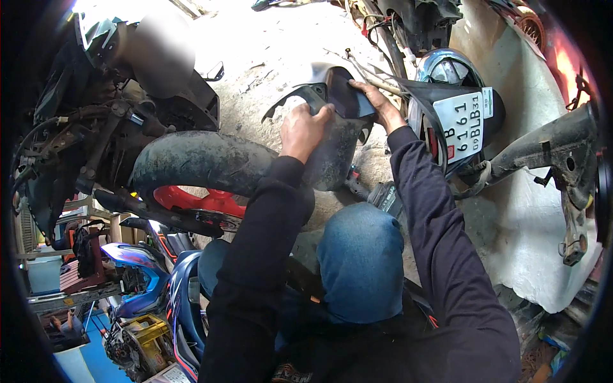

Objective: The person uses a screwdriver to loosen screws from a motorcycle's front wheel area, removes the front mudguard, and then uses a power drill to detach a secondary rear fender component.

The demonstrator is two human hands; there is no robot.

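A black plastic fender (331, 153), dusty on its lower part and glossy near the top, is held up in front of me between both hands. My left hand (301, 130) is closed at its left side, fingers curled and thumb toward the panel. A small white patch shows just beyond those knuckles; I cannot tell what it is. My right hand (383, 107) grips the fender's upper right edge, thumb on the near face and the other fingers partly hidden. Left of the fender is a motorcycle's worn black tyre (201, 159) on a red rim (172, 199).
Partly stripped motorcycle bodywork (108, 134) rises at the left. A cordless power tool (382, 195) lies on the floor beyond my knee. To the right are a licence plate (461, 126) on a dark holder and a black metal frame part (536, 150). A yellow crate (153, 341) stands lower left.
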